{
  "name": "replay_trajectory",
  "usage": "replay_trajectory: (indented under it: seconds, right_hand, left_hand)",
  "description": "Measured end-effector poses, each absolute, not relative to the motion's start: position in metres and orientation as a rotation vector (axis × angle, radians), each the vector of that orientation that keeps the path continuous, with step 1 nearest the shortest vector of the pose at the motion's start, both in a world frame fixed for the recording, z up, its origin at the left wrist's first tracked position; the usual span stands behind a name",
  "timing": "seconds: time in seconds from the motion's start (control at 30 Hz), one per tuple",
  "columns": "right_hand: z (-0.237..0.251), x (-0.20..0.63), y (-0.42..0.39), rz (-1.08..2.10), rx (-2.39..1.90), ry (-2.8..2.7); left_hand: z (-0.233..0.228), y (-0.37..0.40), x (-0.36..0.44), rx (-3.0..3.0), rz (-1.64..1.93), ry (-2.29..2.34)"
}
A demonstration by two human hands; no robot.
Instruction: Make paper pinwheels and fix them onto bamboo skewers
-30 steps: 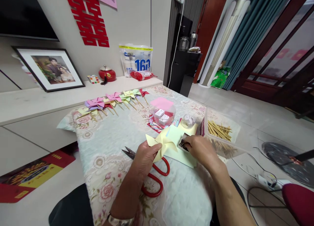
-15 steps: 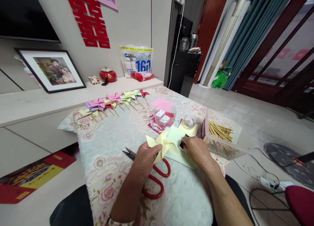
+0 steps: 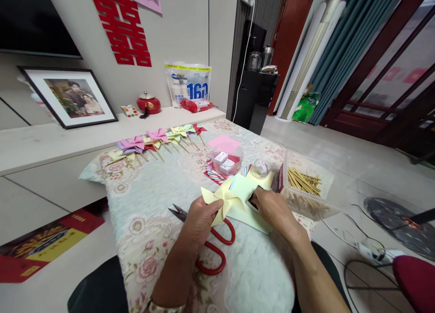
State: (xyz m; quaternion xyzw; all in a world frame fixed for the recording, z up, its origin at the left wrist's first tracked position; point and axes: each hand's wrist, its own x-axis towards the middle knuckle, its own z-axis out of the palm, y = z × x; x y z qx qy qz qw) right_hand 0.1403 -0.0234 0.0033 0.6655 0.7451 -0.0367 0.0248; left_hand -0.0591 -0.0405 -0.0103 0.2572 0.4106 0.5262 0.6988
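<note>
Since the earlier frames the right hand [image 3: 273, 208] had drawn slightly back toward the yellow pinwheel [image 3: 222, 202], its fingers curled over a small dark-and-white object [image 3: 253, 200] that it pressed against the pale green paper [image 3: 249, 204]; whether it truly gripped that object could not be told. The left hand [image 3: 200, 220] had hardly moved and pinched the yellow pinwheel by its lower blade, holding it just above the table's floral cloth [image 3: 152, 190], near the front middle. Red-handled scissors [image 3: 212, 247] lay under the left hand, partly hidden by it, blades pointing left. Beyond, a row of finished pinwheels [image 3: 156, 140] on sticks lay along the far edge of the cloth. A round clear tub [image 3: 227, 161] held small white boxes, with a pink sheet [image 3: 224, 143] resting on top. A small clear jar [image 3: 261, 167] stood beside it. To the right, a clear rectangular box [image 3: 307, 186] held wooden sticks [image 3: 302, 180].
</note>
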Motion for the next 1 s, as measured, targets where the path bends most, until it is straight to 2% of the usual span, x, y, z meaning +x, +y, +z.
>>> replay_trajectory:
  seconds: [0.2,0.4,0.63,0.77,1.0]
  right_hand:
    - [0.014,0.143,-0.031,-0.218,2.115,2.373]
    - [0.018,0.146,-0.032,-0.494,2.207,2.543]
    - [0.021,0.149,-0.035,-0.254,2.249,2.488]
    - [0.024,0.148,-0.036,-0.13,2.119,2.425]
    - [0.009,0.138,-0.027,-0.041,2.04,2.378]
  left_hand:
    - [-0.013,-0.039,-0.058,0.556,1.193,0.903]
    - [-0.012,-0.039,-0.057,0.547,1.208,0.902]
    - [-0.013,-0.038,-0.057,0.554,1.207,0.915]
    - [-0.014,-0.038,-0.057,0.546,1.199,0.909]
    - [-0.011,-0.04,-0.057,0.533,1.181,0.946]
